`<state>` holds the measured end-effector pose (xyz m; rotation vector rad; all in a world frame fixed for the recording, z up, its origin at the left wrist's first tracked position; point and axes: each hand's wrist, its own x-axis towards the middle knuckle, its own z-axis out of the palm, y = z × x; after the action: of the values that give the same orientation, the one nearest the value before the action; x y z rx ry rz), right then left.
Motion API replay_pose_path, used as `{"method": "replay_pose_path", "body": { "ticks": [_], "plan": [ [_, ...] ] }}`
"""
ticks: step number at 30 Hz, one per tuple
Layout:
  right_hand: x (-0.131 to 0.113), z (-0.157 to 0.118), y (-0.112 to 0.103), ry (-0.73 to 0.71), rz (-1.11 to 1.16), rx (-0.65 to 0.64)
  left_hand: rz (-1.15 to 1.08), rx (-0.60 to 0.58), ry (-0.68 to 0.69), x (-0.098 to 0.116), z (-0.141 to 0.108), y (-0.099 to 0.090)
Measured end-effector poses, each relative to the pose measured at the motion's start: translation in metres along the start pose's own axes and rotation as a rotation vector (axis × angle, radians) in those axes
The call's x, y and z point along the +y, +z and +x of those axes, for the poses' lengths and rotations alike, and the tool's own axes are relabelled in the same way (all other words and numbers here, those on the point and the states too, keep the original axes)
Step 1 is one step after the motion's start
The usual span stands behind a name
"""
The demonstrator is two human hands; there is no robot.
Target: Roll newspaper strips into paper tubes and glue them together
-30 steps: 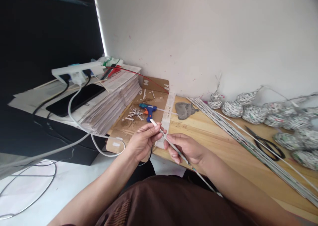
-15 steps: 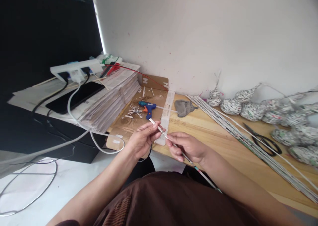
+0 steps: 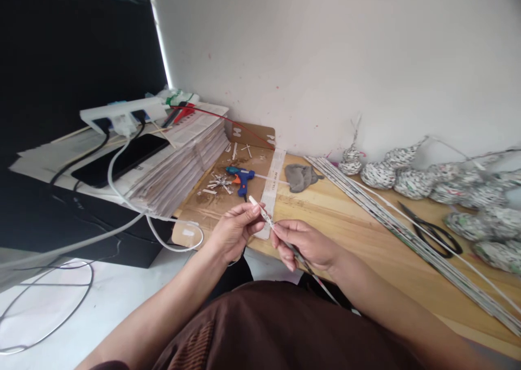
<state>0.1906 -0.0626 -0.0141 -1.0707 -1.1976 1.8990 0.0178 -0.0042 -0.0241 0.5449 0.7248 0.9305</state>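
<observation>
A thin rolled paper strip [image 3: 265, 216] printed with dark marks runs between my two hands at the table's front edge. Its white tip sticks out past the thumb of my left hand [image 3: 238, 230], which pinches it near that end. The fingers of my right hand [image 3: 305, 243] close round it a little lower, and the tail trails down toward my lap. Beyond the hands, a blue glue gun [image 3: 243, 180] lies on a cardboard sheet [image 3: 199, 215] among small white paper scraps [image 3: 220, 183].
Left, a newspaper stack [image 3: 191, 158] carries a phone [image 3: 122, 160] and a power strip [image 3: 124, 115] with cables. A grey cloth [image 3: 301, 177], long paper sticks [image 3: 386, 223], black scissors [image 3: 435, 237] and several woven paper pieces [image 3: 415, 182] occupy the table to the right.
The paper strip has turned between my fingers, showing more of its printed face. My right hand has dropped slightly, and the strip's tail has shifted left.
</observation>
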Motion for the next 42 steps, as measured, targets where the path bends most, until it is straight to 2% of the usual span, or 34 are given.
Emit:
{"method": "replay_pose_path", "body": {
  "ticks": [3,6,11,16,23,29,32,36,40,42],
  "plan": [
    [0.002,0.001,-0.008,0.03,0.206,-0.106,0.015,-0.045,-0.009,0.0,0.0,0.001],
    [0.003,0.0,-0.012,0.029,0.268,-0.12,0.041,-0.075,0.016,-0.001,-0.001,0.001],
    [0.003,-0.003,-0.008,0.021,0.212,-0.04,0.09,-0.134,0.044,-0.002,-0.005,0.004],
    [0.008,-0.007,-0.001,-0.016,0.047,0.049,0.088,-0.074,0.07,-0.002,-0.005,0.006],
    [0.006,-0.015,0.0,0.017,0.235,-0.058,0.086,-0.117,0.07,-0.002,-0.015,0.007],
    [0.009,-0.017,0.004,0.023,0.204,-0.019,0.124,-0.123,0.084,-0.002,-0.019,0.008],
    [0.01,-0.016,0.003,0.041,0.201,-0.028,0.149,-0.1,0.073,-0.002,-0.018,0.006],
    [0.01,-0.014,-0.002,0.038,0.241,-0.022,0.145,-0.126,0.036,-0.002,-0.014,0.004],
    [0.01,-0.015,-0.009,0.064,0.288,-0.08,0.134,-0.147,0.015,-0.007,-0.006,0.006],
    [0.01,-0.017,-0.012,0.069,0.25,-0.068,0.139,-0.129,0.022,-0.01,-0.002,0.008]
  ]
}}
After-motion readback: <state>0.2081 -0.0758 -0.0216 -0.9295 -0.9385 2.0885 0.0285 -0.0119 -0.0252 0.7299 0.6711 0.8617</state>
